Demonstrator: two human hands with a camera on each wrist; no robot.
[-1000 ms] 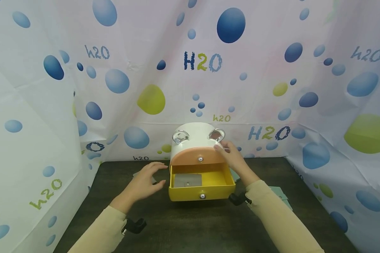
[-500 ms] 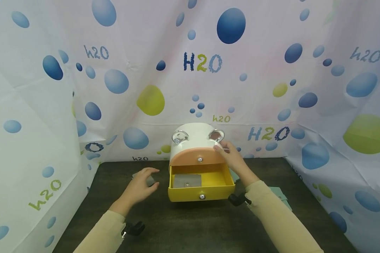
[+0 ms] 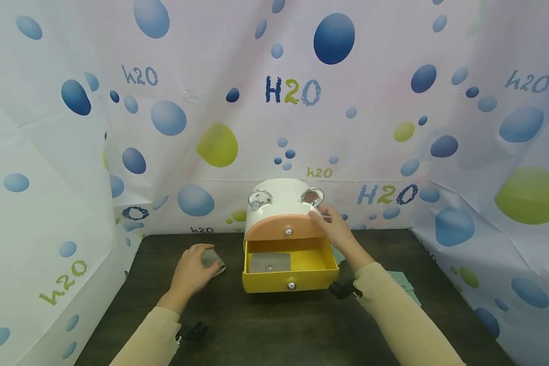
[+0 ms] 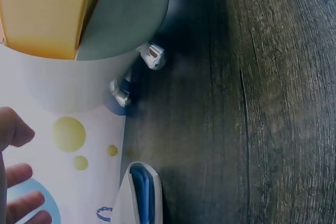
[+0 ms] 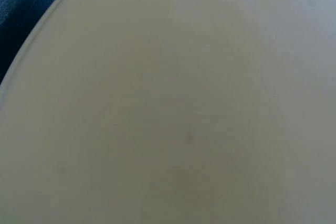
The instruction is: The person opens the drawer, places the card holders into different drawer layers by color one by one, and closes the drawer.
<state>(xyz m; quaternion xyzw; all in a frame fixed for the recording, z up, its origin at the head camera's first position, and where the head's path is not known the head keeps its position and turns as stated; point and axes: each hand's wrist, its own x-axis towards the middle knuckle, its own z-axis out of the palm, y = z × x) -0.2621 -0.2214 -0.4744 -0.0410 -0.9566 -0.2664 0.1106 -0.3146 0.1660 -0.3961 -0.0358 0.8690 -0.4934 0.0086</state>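
A white rounded drawer cabinet (image 3: 279, 195) with silver ears stands at the back, its yellow drawer (image 3: 256, 282) pulled out. A grey wallet (image 3: 270, 262) with a snap lies in that drawer. My right hand (image 3: 336, 231) rests against the cabinet's upper right edge, thumb at the front; the right wrist view is filled by the white cabinet side (image 5: 173, 108). Left of the cabinet, my left hand (image 3: 189, 272) reaches toward a second grey wallet (image 3: 214, 262), thumb and fingers spread apart. In the left wrist view this folded wallet (image 4: 142, 195) shows a blue inside, apart from the fingers (image 4: 23, 203).
A pale green wallet (image 3: 404, 284) lies on the dark wooden table (image 3: 274, 330) beside my right sleeve. Another pale green item (image 3: 338, 253) is partly hidden behind my right wrist. The peach upper drawer (image 3: 274, 229) is closed. Printed cloth (image 3: 370, 152) surrounds the table.
My left hand has moved left, away from the open drawer and over to the grey wallet on the table. My right hand stays against the cabinet.
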